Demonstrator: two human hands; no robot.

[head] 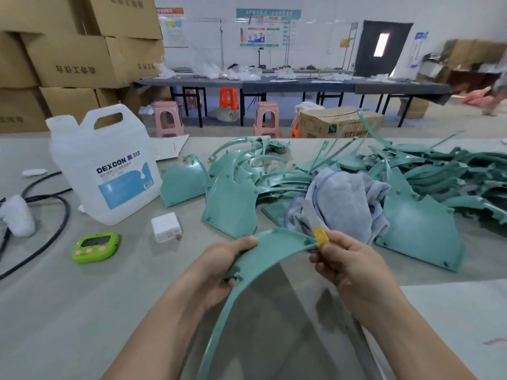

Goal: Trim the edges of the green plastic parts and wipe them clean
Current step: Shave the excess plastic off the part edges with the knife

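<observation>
Brown boxes are stacked at left. A long dark table and pink stools stand by the white wall. The dark door maybe has a window.

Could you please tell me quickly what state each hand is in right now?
Left hand: closed, holding the curved green plastic part.
Right hand: closed, holding the yellow-handled knife.

Curved green part midair, knife at tip

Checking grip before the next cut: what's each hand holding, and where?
Left hand grips the curved green part at its upper-left corner; right hand pinches the knife by its yellow handle.
</observation>
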